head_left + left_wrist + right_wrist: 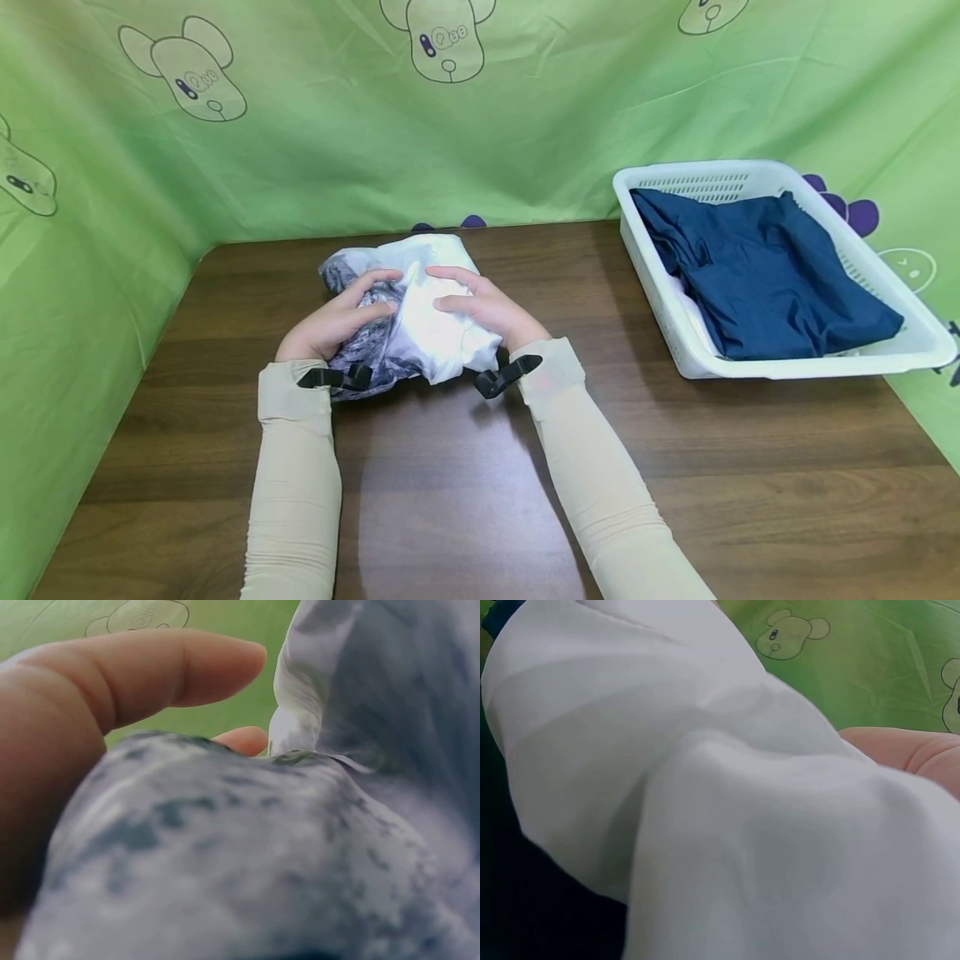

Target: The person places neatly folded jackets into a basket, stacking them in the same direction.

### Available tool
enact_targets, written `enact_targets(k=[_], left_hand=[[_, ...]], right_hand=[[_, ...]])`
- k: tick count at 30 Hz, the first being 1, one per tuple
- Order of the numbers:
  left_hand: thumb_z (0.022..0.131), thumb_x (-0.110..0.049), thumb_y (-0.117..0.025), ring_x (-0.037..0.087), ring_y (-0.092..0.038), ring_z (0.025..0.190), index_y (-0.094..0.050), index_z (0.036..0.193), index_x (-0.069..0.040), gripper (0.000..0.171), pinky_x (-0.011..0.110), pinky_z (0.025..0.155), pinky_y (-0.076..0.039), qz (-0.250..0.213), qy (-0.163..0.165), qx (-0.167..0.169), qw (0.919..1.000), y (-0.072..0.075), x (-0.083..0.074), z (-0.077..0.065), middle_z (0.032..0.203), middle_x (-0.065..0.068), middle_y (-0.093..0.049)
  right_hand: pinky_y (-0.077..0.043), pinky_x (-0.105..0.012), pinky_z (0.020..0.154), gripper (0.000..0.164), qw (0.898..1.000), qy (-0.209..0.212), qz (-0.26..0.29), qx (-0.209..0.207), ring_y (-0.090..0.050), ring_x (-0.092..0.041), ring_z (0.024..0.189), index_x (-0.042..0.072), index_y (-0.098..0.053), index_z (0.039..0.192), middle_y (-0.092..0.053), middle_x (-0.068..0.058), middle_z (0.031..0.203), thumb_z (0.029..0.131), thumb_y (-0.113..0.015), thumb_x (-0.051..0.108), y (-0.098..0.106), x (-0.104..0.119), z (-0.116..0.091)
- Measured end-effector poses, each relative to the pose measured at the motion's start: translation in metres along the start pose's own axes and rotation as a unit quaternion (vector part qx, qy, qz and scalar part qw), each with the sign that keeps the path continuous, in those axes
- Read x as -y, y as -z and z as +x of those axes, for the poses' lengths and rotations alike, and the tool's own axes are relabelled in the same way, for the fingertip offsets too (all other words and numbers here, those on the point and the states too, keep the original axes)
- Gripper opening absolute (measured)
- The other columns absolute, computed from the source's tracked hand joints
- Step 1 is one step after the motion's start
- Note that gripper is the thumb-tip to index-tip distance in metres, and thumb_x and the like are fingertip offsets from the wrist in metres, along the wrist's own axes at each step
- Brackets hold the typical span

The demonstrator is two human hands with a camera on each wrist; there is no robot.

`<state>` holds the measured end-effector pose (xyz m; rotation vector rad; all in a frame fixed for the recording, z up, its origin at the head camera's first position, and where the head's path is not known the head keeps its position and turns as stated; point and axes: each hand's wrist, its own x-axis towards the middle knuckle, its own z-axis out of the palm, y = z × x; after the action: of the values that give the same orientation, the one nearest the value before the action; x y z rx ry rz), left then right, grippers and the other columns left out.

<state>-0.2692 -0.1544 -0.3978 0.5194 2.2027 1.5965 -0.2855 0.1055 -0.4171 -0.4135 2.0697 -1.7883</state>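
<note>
Over the back of the table, a bunched garment (438, 321) is held between two hands. It is plain white on the right and has a grey mottled print on the left. The left hand (337, 321) grips the printed side, thumb and index finger on top. The right hand (495, 308) grips the white side in much the same way. In the left wrist view the printed fabric (225, 847) bulges beside a finger (172, 671). White fabric (765, 825) fills most of the right wrist view and covers most of that hand. The lower fingers are hidden by the cloth.
A white plastic basket (652, 275) stands at the right of the brown wooden table (465, 500). Dark blue clothing (780, 275) lies in it, with some white cloth under its left edge. A green printed curtain (540, 125) hangs behind and along the sides.
</note>
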Motion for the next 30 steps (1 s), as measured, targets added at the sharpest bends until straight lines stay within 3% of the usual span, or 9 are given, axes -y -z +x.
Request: enact_targets(k=[11,18,30], left_hand=[[0.103,-0.016,-0.056,0.025,-0.018,0.149,-0.037,0.154,-0.009,0.054,0.049,0.120,-0.015,-0.002,-0.003,-0.002,1.0000,0.000,-0.003,-0.001,0.161,0.010,-0.028],[0.103,-0.015,-0.056,0.025,-0.020,0.148,-0.036,0.154,-0.008,0.055,0.048,0.121,-0.016,-0.005,-0.014,-0.007,0.9999,-0.001,-0.008,-0.004,0.160,0.011,-0.029],[0.102,-0.013,-0.057,0.022,-0.026,0.146,-0.038,0.154,-0.010,0.055,0.046,0.119,-0.020,-0.006,-0.042,-0.031,0.9986,-0.004,-0.017,-0.004,0.159,0.008,-0.031]], right_hand=[[-0.036,-0.044,0.111,0.054,1.000,0.005,0.005,0.001,-0.040,-0.021,0.137,0.021,-0.053,0.148,-0.041,0.001,0.156,0.096,-0.067,0.018,0.000,0.001,0.001],[-0.033,-0.046,0.113,0.054,1.000,0.017,-0.014,-0.001,-0.037,-0.019,0.140,0.024,-0.054,0.148,-0.039,0.002,0.158,0.096,-0.067,0.022,0.002,0.005,-0.001],[-0.041,-0.040,0.105,0.053,0.999,0.039,-0.014,-0.003,-0.045,-0.020,0.130,0.020,-0.054,0.148,-0.041,0.001,0.155,0.096,-0.066,0.018,0.005,0.023,-0.010]])
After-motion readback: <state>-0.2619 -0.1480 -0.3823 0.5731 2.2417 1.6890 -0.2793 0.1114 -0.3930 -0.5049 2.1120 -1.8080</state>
